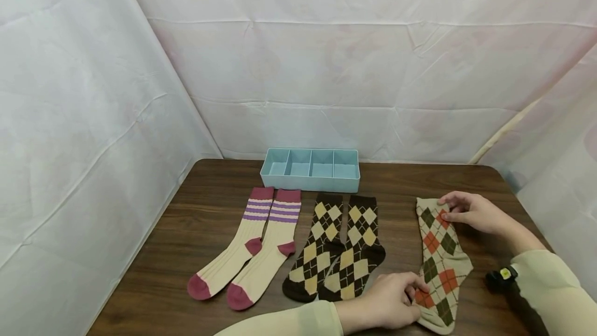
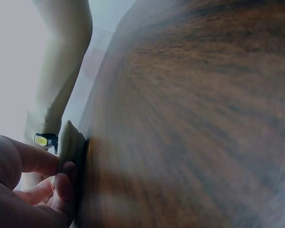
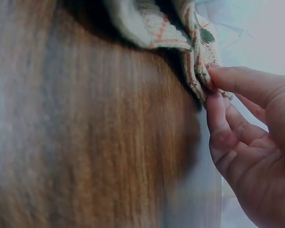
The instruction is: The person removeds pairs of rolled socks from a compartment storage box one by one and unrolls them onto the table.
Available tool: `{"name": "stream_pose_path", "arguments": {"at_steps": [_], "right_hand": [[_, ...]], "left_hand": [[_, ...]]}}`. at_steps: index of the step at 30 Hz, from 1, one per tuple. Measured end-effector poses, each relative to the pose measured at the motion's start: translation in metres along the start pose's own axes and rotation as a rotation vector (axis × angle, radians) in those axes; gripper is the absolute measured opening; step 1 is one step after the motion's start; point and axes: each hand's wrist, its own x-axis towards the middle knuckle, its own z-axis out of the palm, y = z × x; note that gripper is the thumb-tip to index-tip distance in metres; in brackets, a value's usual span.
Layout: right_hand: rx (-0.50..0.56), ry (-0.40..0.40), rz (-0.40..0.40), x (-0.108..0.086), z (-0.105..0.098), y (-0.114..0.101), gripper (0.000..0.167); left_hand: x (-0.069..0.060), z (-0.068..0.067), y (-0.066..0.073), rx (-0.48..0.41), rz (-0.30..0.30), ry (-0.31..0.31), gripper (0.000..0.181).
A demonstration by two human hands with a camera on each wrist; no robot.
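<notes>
A beige argyle sock (image 1: 440, 261) with orange and green diamonds lies at the right of the table, its cuff toward the back. My right hand (image 1: 475, 214) pinches the cuff's right edge between thumb and fingers; the right wrist view shows the sock fabric (image 3: 206, 42) lifted slightly at that edge. Near the toe, my left hand (image 1: 389, 299) pinches the sock's left edge, and the left wrist view has the fingers (image 2: 61, 190) closed on the cloth. Whether a second sock lies underneath cannot be told.
Left of it lie two dark brown argyle socks (image 1: 359, 242). Farther left are two cream socks (image 1: 261, 274) with maroon toes and purple stripes. A light blue divided box (image 1: 310, 183) stands at the table's back edge. White sheets (image 1: 326, 66) hang around the wooden table (image 1: 154, 274).
</notes>
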Motion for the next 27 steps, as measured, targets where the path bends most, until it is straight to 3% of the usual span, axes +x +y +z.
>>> {"name": "stream_pose_path", "arguments": {"at_steps": [8, 18, 23, 27], "right_hand": [[0.009, 0.004, 0.013, -0.004, 0.002, 0.001, 0.036], [0.083, -0.023, 0.012, -0.004, -0.006, -0.005, 0.035], [0.099, -0.015, -0.02, -0.006, -0.017, -0.015, 0.034], [0.077, 0.003, -0.059, -0.002, -0.02, -0.028, 0.034]], "left_hand": [[-0.002, 0.003, 0.002, 0.061, 0.009, -0.022, 0.039], [-0.006, 0.003, 0.002, 0.044, 0.073, -0.016, 0.043], [-0.011, -0.008, 0.006, 0.007, 0.136, 0.017, 0.044], [-0.022, -0.026, 0.009, -0.099, 0.166, -0.001, 0.045]]}}
